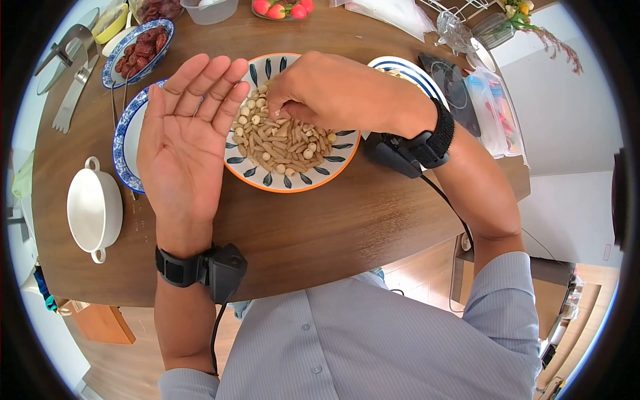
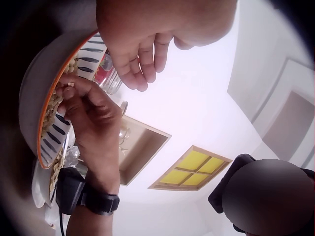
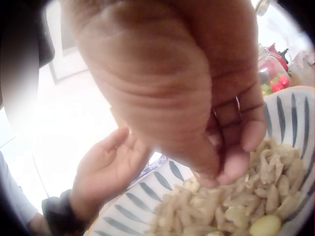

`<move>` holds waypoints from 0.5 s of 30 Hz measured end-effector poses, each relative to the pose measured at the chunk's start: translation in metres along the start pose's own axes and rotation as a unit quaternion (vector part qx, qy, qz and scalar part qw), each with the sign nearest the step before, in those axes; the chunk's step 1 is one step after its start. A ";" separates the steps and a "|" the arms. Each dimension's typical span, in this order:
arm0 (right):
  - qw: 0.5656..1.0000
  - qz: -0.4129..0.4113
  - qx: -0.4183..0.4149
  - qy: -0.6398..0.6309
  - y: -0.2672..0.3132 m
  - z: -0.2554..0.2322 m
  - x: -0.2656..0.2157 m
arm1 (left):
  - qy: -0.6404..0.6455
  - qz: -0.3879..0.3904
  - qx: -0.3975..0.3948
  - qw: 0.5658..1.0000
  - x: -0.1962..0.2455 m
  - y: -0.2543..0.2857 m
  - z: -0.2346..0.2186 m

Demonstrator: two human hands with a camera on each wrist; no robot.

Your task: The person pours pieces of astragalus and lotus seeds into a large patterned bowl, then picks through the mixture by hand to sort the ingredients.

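A wide bowl (image 1: 321,175) with an orange rim and dark leaf strokes holds many slender, pale brown pieces (image 1: 273,141) and several round cream lotus seeds (image 1: 308,153). My right hand (image 1: 340,93) reaches in over its far side, thumb and fingertips pinching a small pale bit (image 2: 72,84) just above the contents. Most of that bit is hidden by the fingers. Palm up, my left hand (image 1: 187,133) is held by the bowl's left rim with fingers extended and nothing on it. In the right wrist view, a yellowish seed (image 3: 266,225) lies below the right fingertips.
At left are a white two-handled pot (image 1: 95,210), a blue-rimmed plate (image 1: 127,137) partly behind the left hand, and a bowl of red dates (image 1: 142,52). Strawberries (image 1: 283,9) stand at the back. To the right are a striped plate (image 1: 427,79) and a plastic box (image 1: 490,113).
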State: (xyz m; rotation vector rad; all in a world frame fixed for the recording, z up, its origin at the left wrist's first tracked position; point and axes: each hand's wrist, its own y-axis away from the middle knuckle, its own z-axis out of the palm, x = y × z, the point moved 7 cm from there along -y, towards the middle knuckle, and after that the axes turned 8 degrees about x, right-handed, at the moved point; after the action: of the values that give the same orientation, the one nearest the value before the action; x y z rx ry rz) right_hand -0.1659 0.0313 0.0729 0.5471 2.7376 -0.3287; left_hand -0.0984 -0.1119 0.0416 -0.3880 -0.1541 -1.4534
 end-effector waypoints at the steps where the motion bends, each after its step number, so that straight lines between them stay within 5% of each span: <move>1: 1.000 0.000 0.000 0.000 0.000 -0.001 0.000 | 0.001 -0.001 -0.002 1.000 0.000 0.000 0.000; 7: 0.999 0.019 -0.016 0.027 0.001 -0.002 -0.002 | -0.003 -0.006 -0.027 1.000 0.000 -0.002 -0.004; 10: 0.996 -0.016 0.042 0.075 0.001 -0.004 -0.011 | 0.002 -0.015 -0.060 0.998 0.001 -0.002 -0.005; 15: 0.986 -0.026 -0.027 0.162 -0.002 0.000 -0.018 | 0.004 -0.017 -0.068 0.998 0.001 -0.002 -0.004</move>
State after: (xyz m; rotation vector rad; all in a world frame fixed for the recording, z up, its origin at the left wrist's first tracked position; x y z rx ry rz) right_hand -0.1513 0.0241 0.0795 0.5565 3.0676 -0.1900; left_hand -0.1006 -0.1143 0.0385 -0.4919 -0.0563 -1.5023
